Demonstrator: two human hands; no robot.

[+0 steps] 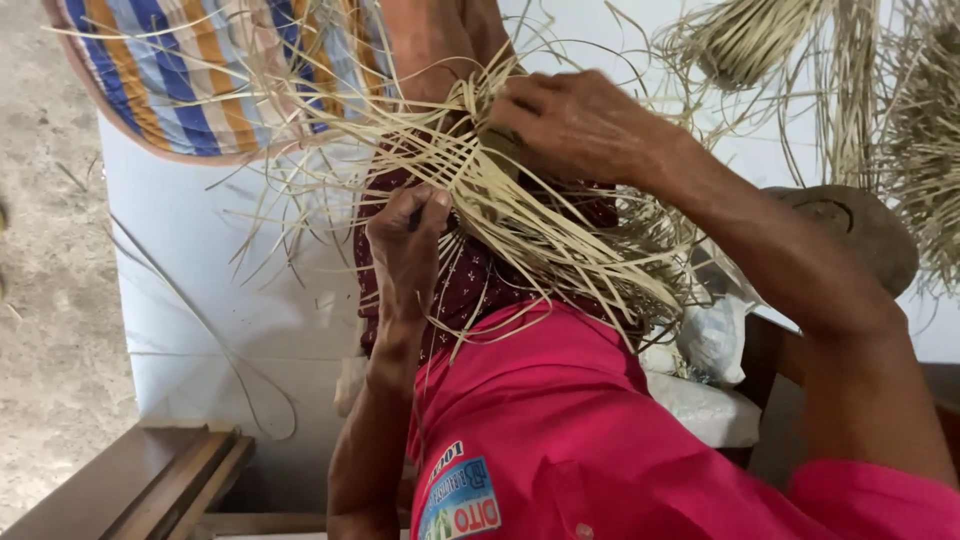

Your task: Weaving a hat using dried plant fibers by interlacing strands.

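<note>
Strips of the woven straw piece [500, 190] are running diagonally between both hands: left hand [408, 240] pinching one strand below, right hand [575, 125] clamping the weave above.

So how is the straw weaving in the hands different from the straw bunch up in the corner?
The pale woven straw piece has strips crossed over and under, with loose ends fanning out; the hanging straw bundle has strips gathered side by side. The woven piece is held by the left hand and right hand; nobody touches the bundle. Both are the same pale, thin strips.
</note>
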